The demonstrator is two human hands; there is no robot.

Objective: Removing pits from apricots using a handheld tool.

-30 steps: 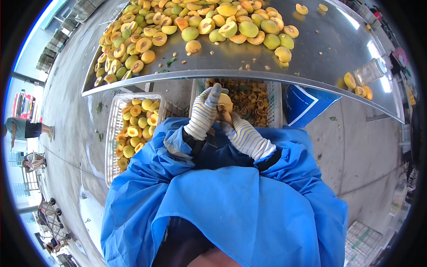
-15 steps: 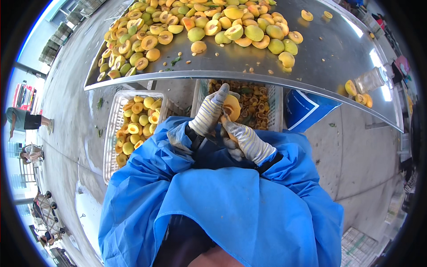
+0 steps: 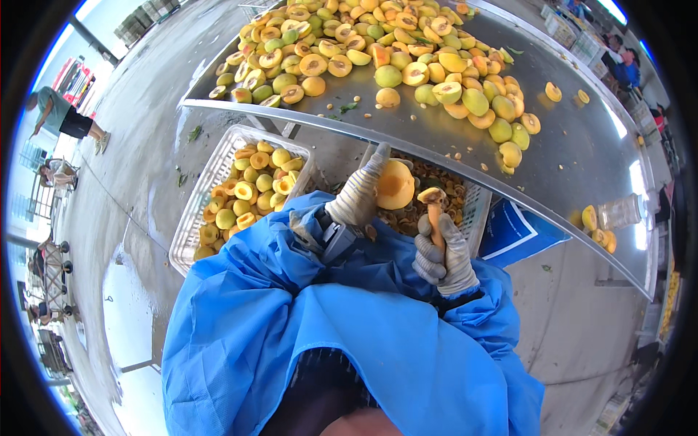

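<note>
My left hand (image 3: 360, 190), in a striped glove, is closed on a yellow peach half (image 3: 395, 184) whose cut face shows a smooth hollow and no stone. To its right, my right hand (image 3: 449, 258), gloved too, grips the tan handle of a small pitting tool (image 3: 435, 227), held upright. A brownish scrap, perhaps stone with flesh (image 3: 432, 195), sits at the tool's tip, apart from the peach half. Both hands are over a crate (image 3: 476, 216) of brown stones and scraps, partly hidden by them.
Beyond, a metal table (image 3: 556, 163) bears a heap of peach halves (image 3: 407, 69) and a clear jar (image 3: 619, 212). Its raised edge runs just past my hands. At left stands a white crate (image 3: 190, 187) of peach halves; at right, a blue container (image 3: 512, 227). A person (image 3: 58, 112) stands far left.
The tool has come away from the peach half, and my right hand has moved right and down, carrying a scrap on the tip. The whole view has turned and shifted.
</note>
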